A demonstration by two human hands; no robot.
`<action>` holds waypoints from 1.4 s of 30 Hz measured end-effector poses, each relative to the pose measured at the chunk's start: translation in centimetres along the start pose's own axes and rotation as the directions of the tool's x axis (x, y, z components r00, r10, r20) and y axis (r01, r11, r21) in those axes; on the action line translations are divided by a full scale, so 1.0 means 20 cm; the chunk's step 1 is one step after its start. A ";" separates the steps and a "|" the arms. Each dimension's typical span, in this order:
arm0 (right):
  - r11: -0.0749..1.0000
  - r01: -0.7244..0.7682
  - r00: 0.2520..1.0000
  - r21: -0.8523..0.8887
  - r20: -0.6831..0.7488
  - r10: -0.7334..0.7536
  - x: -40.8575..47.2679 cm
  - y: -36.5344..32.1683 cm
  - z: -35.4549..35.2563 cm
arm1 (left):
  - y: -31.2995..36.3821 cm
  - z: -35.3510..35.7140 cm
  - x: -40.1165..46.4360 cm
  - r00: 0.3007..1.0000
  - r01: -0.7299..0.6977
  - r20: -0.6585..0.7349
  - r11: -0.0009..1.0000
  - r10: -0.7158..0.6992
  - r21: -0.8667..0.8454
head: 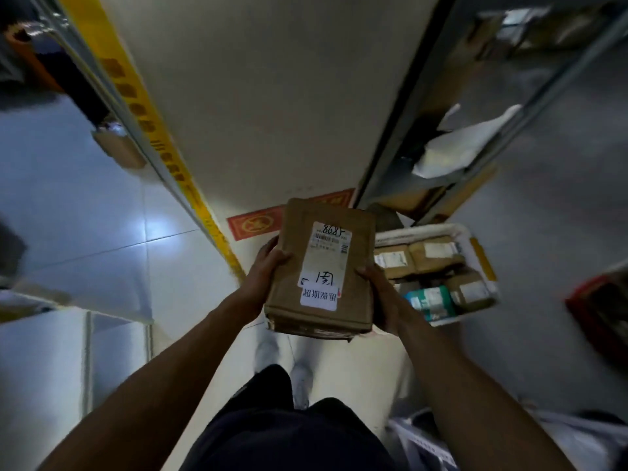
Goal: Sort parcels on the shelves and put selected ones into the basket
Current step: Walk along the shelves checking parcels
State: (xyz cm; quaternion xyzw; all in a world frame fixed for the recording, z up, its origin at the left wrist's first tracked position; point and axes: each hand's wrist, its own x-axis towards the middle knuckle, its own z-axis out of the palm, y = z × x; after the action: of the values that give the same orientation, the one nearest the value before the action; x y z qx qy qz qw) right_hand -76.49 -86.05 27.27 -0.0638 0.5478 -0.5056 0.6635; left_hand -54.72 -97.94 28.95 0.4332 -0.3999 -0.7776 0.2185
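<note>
Aisle floor (265,96): a pale strip running from 12 o'clock down to 6, bounded at 9 to 11 o'clock by a shelf edge with a yellow strip (149,130) and at 1 to 3 o'clock by a grey metal shelf frame (407,130); open room lies straight ahead.

Cardboard parcel (323,270): one, held at centre above the floor, label side up, with two white labels visible.

Left hand (268,270): at the parcel's 9 o'clock edge, fingers curled round it, gripping.

Right hand (380,294): at the parcel's 3 o'clock edge, fingers wrapped round the side, gripping.

White basket (475,239): one, on the floor at 3 o'clock, just beside the parcel; it holds about five parcels (435,256), mostly brown, one teal.

Red sticker (251,224): one, on the floor at 11 o'clock of the parcel.

Shoes (299,379): two, at 6 o'clock.
</note>
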 end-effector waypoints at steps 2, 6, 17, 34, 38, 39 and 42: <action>0.998 0.041 0.996 0.051 -0.082 -0.037 -0.01 -0.01 -0.12 | 0.02 0.10 0.13 0.997 0.032 0.074 0.999 -0.034 0.032; 0.981 0.143 0.972 0.134 -0.205 -0.114 -0.04 -0.04 -0.28 | 0.06 0.30 0.38 0.962 0.118 0.230 0.982 -0.150 0.145; 0.793 0.423 0.809 0.439 -0.577 -0.112 -0.07 0.10 -0.68 | 0.06 0.94 0.83 0.772 0.153 0.488 0.864 -0.407 0.479; 0.722 0.260 0.832 0.641 -0.528 0.169 0.31 0.13 -1.38 | -0.33 1.43 1.44 0.748 0.327 0.248 0.666 -0.616 0.670; 0.686 0.355 0.788 0.635 -0.598 0.147 0.49 0.01 -1.52 | -0.43 1.58 1.80 0.730 0.322 0.276 0.670 -0.626 0.669; 0.679 0.373 0.775 0.632 -0.615 0.147 0.56 -0.01 -1.58 | -0.46 1.63 1.90 0.697 0.358 0.264 0.643 -0.666 0.678; 0.677 0.439 0.715 0.591 -0.686 0.135 0.77 -0.10 -1.82 | -0.55 1.75 2.20 0.602 0.415 0.085 0.401 -0.794 0.817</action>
State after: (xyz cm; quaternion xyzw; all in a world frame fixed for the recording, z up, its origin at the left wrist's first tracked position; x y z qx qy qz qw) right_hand -108.13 -81.34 4.04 0.3417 0.4991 -0.7222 0.3355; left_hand -107.72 -106.53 8.66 0.3990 -0.5182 -0.6511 -0.3852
